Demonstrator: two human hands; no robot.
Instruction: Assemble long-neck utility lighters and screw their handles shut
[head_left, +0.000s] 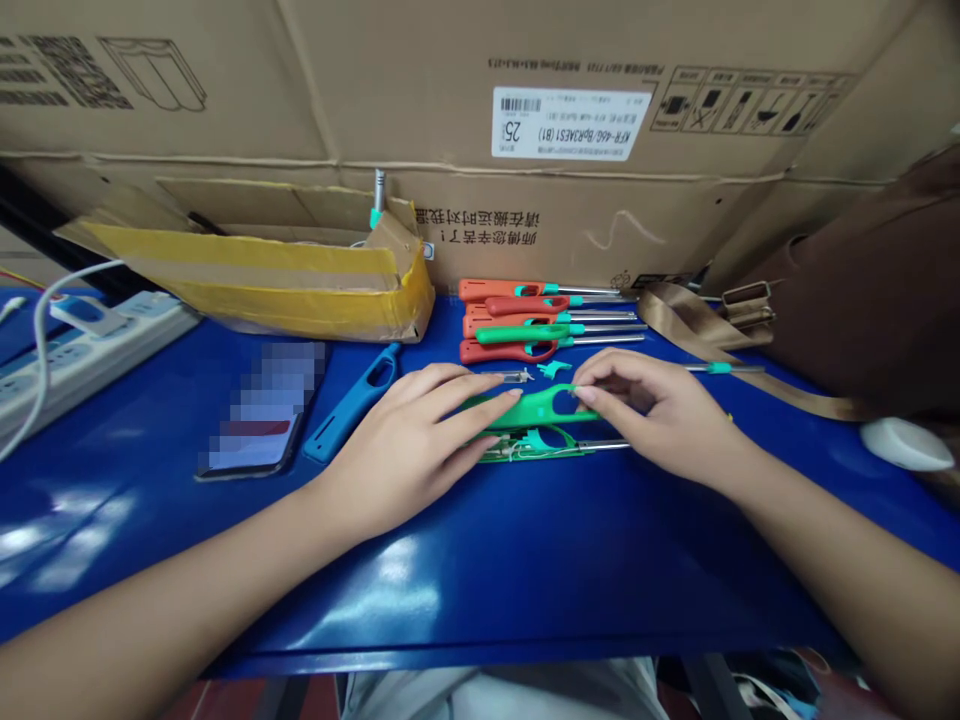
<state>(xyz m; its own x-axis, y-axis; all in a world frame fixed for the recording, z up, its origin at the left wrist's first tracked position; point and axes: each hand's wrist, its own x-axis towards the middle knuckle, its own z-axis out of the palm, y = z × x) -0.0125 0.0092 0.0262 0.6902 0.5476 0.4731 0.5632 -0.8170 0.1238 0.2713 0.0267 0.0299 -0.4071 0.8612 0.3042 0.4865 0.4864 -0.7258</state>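
left hand [416, 440] and right hand [649, 410], apart from each other, are both closed on a green shell [534, 408] at the frame's centre, left at its left end, right pinching near its right. an opened lighter [540, 445] lies just below.

The glossy blue table [525, 590] carries a phone [255, 425], power strip [101, 350] and taped box [300, 308]. Lighters [517, 334] lie behind an open green casing [534, 442].
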